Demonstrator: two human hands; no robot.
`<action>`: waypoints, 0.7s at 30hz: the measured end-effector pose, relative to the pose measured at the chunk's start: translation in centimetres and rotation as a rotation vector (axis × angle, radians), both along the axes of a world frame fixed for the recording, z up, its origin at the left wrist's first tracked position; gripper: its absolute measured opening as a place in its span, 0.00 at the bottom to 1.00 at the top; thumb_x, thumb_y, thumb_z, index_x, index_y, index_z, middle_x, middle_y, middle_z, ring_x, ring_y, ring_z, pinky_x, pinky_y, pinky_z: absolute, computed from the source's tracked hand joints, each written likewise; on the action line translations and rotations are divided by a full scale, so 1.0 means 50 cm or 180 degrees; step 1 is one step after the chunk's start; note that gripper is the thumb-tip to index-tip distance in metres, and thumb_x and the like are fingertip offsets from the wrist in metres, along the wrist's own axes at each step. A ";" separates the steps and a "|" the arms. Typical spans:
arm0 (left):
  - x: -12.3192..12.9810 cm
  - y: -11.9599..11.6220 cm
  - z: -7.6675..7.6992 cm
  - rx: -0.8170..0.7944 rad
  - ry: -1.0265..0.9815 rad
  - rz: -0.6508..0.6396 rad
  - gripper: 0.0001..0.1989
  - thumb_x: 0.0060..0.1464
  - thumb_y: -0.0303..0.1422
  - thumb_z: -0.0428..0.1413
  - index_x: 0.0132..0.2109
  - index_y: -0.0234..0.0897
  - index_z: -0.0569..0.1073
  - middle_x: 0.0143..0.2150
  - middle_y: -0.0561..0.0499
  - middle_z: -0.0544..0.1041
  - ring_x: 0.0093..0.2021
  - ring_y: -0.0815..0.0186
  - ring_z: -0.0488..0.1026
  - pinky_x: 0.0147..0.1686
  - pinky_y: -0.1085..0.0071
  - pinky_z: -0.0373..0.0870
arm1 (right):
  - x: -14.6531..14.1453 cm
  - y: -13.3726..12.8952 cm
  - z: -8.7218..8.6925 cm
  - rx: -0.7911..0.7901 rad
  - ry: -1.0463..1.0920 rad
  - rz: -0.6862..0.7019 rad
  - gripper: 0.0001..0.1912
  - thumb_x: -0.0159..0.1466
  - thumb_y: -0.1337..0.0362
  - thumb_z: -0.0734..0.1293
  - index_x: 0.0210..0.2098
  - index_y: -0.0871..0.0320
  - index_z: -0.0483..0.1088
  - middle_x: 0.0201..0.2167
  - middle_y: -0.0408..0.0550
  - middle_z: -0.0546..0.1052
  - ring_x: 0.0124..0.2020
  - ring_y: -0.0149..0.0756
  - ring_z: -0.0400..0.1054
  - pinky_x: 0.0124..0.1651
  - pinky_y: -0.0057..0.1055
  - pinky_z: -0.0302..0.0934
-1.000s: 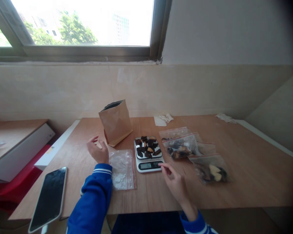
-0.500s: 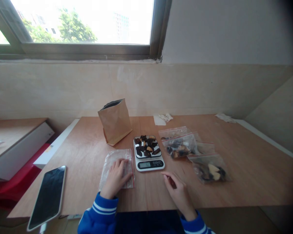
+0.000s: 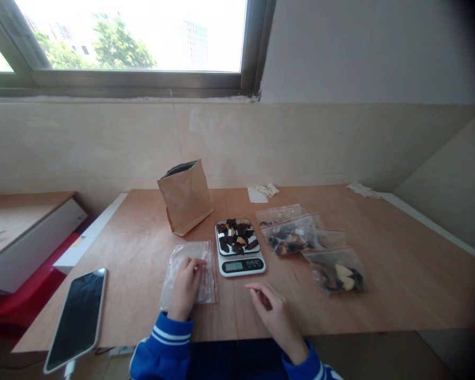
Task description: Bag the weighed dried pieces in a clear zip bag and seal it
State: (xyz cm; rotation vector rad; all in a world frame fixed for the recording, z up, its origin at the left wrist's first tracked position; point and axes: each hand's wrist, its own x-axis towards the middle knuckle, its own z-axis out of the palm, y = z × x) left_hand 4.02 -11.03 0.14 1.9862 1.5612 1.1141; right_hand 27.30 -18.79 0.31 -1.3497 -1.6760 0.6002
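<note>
A clear zip bag (image 3: 174, 282) with a red seal lies flat on the table. My left hand (image 3: 185, 287) rests over it, its fingers bent together and pinching it near the red seal. To the right, a white kitchen scale (image 3: 221, 264) carries several dark dried slices (image 3: 237, 240), some with pale faces. Its display is lit, but I cannot read it surely. In front of the scale, my right hand (image 3: 275, 311) hovers with its fingers curled and thumb and forefinger close together. Nothing shows at their tips.
Behind the zip bag stands an open brown paper bag (image 3: 186, 198). Filled zip bags (image 3: 293, 235) lie right of the scale, the nearest filled bag (image 3: 336, 272) holding dark and pale pieces. A phone (image 3: 77, 319) lies at the left edge. Crumpled tissue (image 3: 267, 190) sits at the back.
My right hand has moved left, toward the zip bag and the front of the scale. The fingers of my left hand have drawn together on the zip bag.
</note>
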 end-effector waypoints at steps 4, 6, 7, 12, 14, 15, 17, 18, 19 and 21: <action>0.014 -0.023 0.052 0.0427 -0.0327 0.0559 0.08 0.58 0.36 0.52 0.42 0.41 0.73 0.34 0.51 0.72 0.28 0.67 0.70 0.31 0.67 0.70 | -0.041 0.004 0.028 -0.0208 0.0292 0.0228 0.11 0.68 0.61 0.57 0.42 0.54 0.71 0.35 0.46 0.75 0.34 0.34 0.69 0.39 0.29 0.64; 0.027 -0.036 0.079 0.0641 -0.0522 0.0527 0.08 0.57 0.35 0.54 0.43 0.40 0.72 0.33 0.52 0.73 0.28 0.68 0.70 0.33 0.68 0.70 | -0.067 0.011 0.052 -0.0311 0.0589 0.0308 0.13 0.68 0.60 0.56 0.47 0.54 0.68 0.40 0.47 0.75 0.40 0.34 0.70 0.42 0.28 0.65; 0.034 -0.044 0.090 0.0726 -0.0624 0.0449 0.08 0.56 0.34 0.54 0.44 0.40 0.72 0.33 0.52 0.73 0.29 0.68 0.70 0.33 0.69 0.70 | -0.080 0.016 0.065 -0.0357 0.0739 0.0359 0.14 0.68 0.59 0.56 0.50 0.54 0.66 0.42 0.48 0.74 0.42 0.35 0.70 0.43 0.28 0.65; 0.069 -0.075 0.112 0.0870 -0.1023 0.0074 0.12 0.55 0.31 0.57 0.48 0.42 0.70 0.37 0.51 0.73 0.31 0.68 0.72 0.33 0.70 0.71 | -0.132 0.052 0.127 -0.0330 0.1208 0.0617 0.15 0.68 0.57 0.57 0.50 0.56 0.65 0.44 0.49 0.75 0.43 0.35 0.71 0.43 0.28 0.66; 0.074 -0.080 0.114 0.0851 -0.1036 -0.0115 0.14 0.57 0.30 0.55 0.51 0.44 0.70 0.41 0.49 0.72 0.35 0.67 0.73 0.35 0.69 0.73 | -0.138 0.068 0.142 -0.0223 0.1249 0.0622 0.14 0.68 0.57 0.57 0.44 0.56 0.69 0.40 0.48 0.76 0.40 0.35 0.71 0.43 0.28 0.66; 0.075 -0.080 0.116 0.0863 -0.1001 -0.0212 0.16 0.58 0.29 0.53 0.53 0.45 0.69 0.43 0.48 0.72 0.37 0.67 0.73 0.38 0.68 0.73 | -0.137 0.076 0.148 -0.0158 0.1237 0.0602 0.14 0.68 0.57 0.57 0.42 0.57 0.70 0.38 0.48 0.76 0.39 0.35 0.71 0.42 0.29 0.66; 0.072 -0.073 0.120 0.0928 -0.0849 -0.0352 0.19 0.58 0.29 0.52 0.57 0.46 0.68 0.48 0.47 0.70 0.40 0.66 0.73 0.41 0.66 0.74 | -0.130 0.091 0.157 -0.0019 0.1140 0.0572 0.14 0.68 0.57 0.58 0.40 0.57 0.72 0.37 0.48 0.77 0.39 0.36 0.71 0.41 0.29 0.66; 0.069 -0.067 0.122 0.0987 -0.0752 -0.0381 0.21 0.58 0.29 0.53 0.58 0.47 0.67 0.50 0.46 0.69 0.41 0.65 0.73 0.42 0.65 0.74 | -0.123 0.097 0.162 0.0047 0.1072 0.0585 0.14 0.68 0.57 0.58 0.41 0.57 0.72 0.37 0.48 0.77 0.40 0.37 0.71 0.42 0.30 0.66; 0.067 -0.060 0.123 0.1046 -0.0653 -0.0391 0.23 0.57 0.30 0.55 0.59 0.47 0.66 0.51 0.45 0.68 0.42 0.64 0.73 0.42 0.65 0.74 | -0.117 0.103 0.167 0.0103 0.0996 0.0629 0.15 0.68 0.58 0.58 0.43 0.57 0.72 0.39 0.49 0.77 0.41 0.37 0.71 0.44 0.31 0.65; 0.064 -0.044 0.122 0.1156 -0.0499 -0.0372 0.24 0.54 0.32 0.57 0.58 0.47 0.67 0.52 0.45 0.69 0.45 0.62 0.72 0.41 0.63 0.75 | -0.105 0.113 0.178 0.0162 0.0813 0.0801 0.16 0.69 0.58 0.56 0.45 0.56 0.72 0.40 0.49 0.77 0.43 0.37 0.71 0.46 0.32 0.65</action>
